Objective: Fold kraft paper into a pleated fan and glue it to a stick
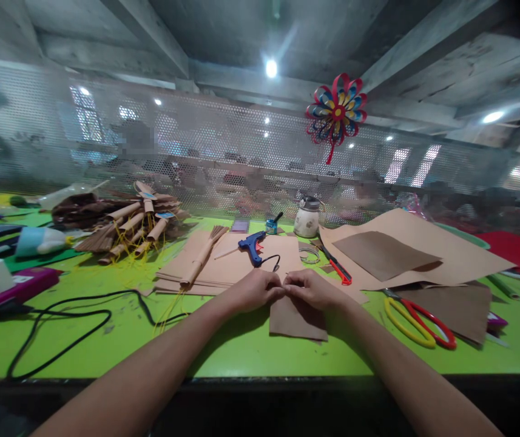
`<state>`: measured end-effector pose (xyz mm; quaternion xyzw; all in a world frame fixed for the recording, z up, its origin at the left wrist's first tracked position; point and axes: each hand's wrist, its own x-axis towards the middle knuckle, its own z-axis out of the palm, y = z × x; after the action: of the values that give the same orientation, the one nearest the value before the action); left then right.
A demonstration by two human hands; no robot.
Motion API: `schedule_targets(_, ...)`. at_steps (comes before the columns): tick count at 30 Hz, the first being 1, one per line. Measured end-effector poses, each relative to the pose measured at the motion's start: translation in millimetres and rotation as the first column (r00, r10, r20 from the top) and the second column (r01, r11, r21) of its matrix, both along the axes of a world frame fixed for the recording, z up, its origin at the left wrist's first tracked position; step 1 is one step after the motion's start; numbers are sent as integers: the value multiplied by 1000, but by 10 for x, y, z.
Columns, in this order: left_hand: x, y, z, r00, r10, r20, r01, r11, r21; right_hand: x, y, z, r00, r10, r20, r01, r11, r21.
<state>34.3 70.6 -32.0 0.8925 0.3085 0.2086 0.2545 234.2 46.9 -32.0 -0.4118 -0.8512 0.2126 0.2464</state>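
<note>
My left hand (pixel 262 289) and my right hand (pixel 307 289) meet fingertip to fingertip at the middle of the table. Both are closed in a pinch at the upper edge of a small sheet of brown paper (pixel 298 321). The rest of the sheet hangs toward me, over the green tabletop; the pinched edge is mostly hidden by my fingers. Just beyond my hands, a blue hot glue gun (pixel 253 246) lies on a stack of tan paper sheets (pixel 232 270). On the stack's left rests a rolled paper piece with a fringed end (pixel 202 258).
Scissors with yellow and red handles (pixel 418 321) and a red utility knife (pixel 340 269) lie to the right, near large paper sheets (pixel 460 249). A white jar (pixel 306 218) stands behind. Leftward are fringed paper rolls (pixel 127 224), a black cable (pixel 82 297) and a purple power strip (pixel 23 291).
</note>
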Motion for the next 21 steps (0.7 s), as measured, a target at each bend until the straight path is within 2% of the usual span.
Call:
schedule_targets(4, -13, 2, -3, 999, -14, -44, 14, 1000, 0, -13, 1, -10, 1000, 9, 11, -9, 1000, -21)
schedule_targets(10, -109, 35, 66, 1000, -9, 7, 11, 983, -184, 58, 7, 63, 999, -36, -1, 36, 996, -80)
schedule_targets(15, -162, 127, 82, 999, 18, -30, -23, 982, -187, 132, 33, 112, 997, -67, -24, 65, 993, -100)
schedule_targets(21, -149, 173, 72, 998, -5, -60, -9, 973, -229, 151, 54, 97, 998, -51, 23, 53, 993, -108)
